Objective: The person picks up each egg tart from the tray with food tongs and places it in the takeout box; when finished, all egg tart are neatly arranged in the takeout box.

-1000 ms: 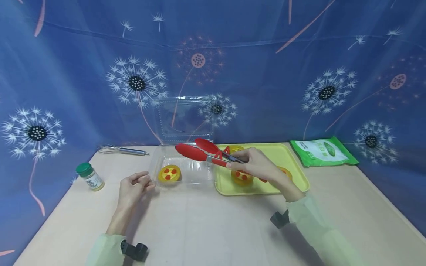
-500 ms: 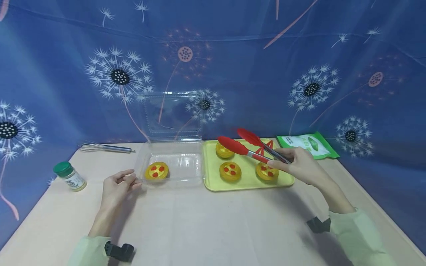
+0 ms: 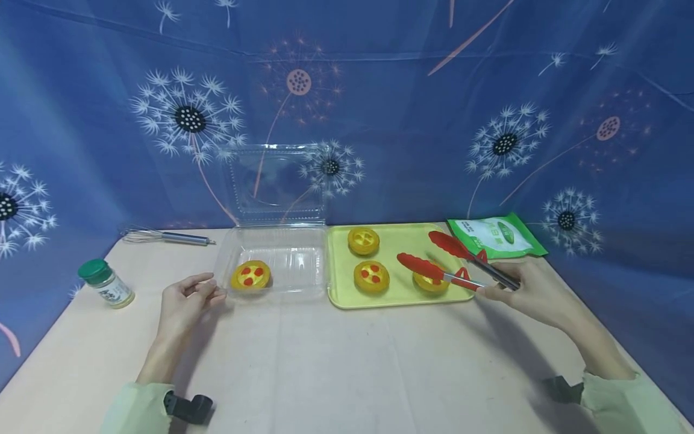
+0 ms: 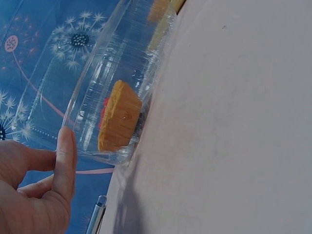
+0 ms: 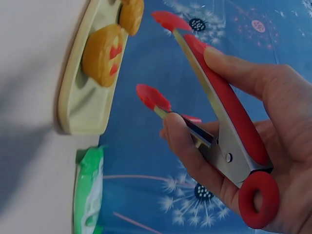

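My left hand (image 3: 187, 304) pinches the front left corner of a clear plastic clamshell box (image 3: 287, 265), whose lid stands raised behind. One toy egg tart (image 3: 251, 275) with red dots lies in the box's left part. My right hand (image 3: 534, 293) grips red-tipped tongs (image 5: 234, 117) by the handles. The tongs' arms are spread, with nothing between the tips. They hang over the right part of a yellow tray (image 3: 401, 304). On the tray lie a front egg tart (image 3: 371, 276), a back egg tart (image 3: 363, 241) and a right egg tart (image 3: 430, 282), partly hidden by the tongs.
A green and white packet (image 3: 497, 237) lies behind the right hand. At the left are a whisk (image 3: 184, 239) and a green-capped shaker jar (image 3: 108, 284). A blue dandelion-patterned curtain (image 3: 390, 132) closes off the back.
My right hand has carried the tongs rightward from above the box to over the tray's right side, lower than before. The left hand stays at the box corner. The head view has shifted slightly.
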`<state>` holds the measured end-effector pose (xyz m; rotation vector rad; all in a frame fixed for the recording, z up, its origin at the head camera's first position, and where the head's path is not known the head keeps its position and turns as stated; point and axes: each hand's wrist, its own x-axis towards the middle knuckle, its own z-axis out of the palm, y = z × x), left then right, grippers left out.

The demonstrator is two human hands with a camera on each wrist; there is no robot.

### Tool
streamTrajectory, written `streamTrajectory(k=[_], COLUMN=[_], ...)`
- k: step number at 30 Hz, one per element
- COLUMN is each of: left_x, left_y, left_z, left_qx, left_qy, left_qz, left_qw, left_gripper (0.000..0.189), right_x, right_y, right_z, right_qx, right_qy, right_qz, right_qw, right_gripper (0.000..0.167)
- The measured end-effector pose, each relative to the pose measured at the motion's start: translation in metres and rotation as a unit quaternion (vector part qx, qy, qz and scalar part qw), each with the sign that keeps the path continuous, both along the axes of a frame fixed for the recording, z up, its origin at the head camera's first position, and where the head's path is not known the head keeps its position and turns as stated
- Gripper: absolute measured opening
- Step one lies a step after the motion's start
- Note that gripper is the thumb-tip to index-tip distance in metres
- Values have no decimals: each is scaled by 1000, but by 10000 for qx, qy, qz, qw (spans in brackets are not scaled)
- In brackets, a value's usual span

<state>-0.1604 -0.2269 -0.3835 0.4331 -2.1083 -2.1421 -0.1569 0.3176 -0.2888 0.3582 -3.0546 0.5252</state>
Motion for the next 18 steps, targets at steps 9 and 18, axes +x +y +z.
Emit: streamTrajectory(k=[9, 18], left_x=[0, 1], left_y=[0, 2], left_z=[2, 0], left_qx=[27, -185], left_qy=[74, -67], left_qz=[82, 63], left_qw=[9999, 9998], left_gripper=[45, 46], right_x=[8, 10], right_y=[15, 22], right_z=[-16, -28], right_qx=[-17, -164], right_qy=[-381, -387], right_qz=[-15, -10], right_qw=[9993, 9991], right_gripper=[70, 69])
